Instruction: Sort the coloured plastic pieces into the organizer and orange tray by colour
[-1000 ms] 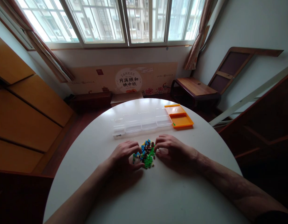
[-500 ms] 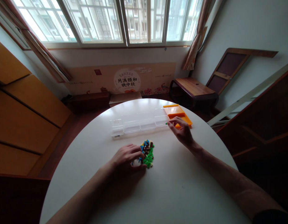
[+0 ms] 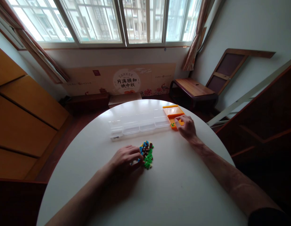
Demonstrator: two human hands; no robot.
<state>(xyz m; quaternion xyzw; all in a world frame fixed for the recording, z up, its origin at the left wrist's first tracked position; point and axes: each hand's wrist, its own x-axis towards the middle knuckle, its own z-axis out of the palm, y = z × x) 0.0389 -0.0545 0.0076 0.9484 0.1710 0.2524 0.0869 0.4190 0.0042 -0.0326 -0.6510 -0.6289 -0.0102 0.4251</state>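
Note:
A small heap of loose toy building bricks (image 3: 147, 155), in green, blue, brown and cream, lies on the white table. My left hand (image 3: 126, 158) rests at its left edge with the fingers arched and the thumb apart, touching the pile; a few blue bricks show beneath the fingers. Over the orange box (image 3: 172, 117) at the far right is my right hand (image 3: 186, 128), its thumb and fingers curved with a gap between them and no brick visible in them. Green bricks (image 3: 172, 124) lie in the box's near compartment, just left of the fingertips.
A row of clear plastic compartments (image 3: 131, 129) stretches left from the orange box, with a small dark item (image 3: 116, 137) at its left end. The round table (image 3: 183, 185) has a curved far edge. Beyond it stands a low wooden chair (image 3: 194, 87) near the wall.
My right hand has moved a little right over the orange box and let go of the green brick it pinched. Green now shows in the box. My left hand stays by the heap.

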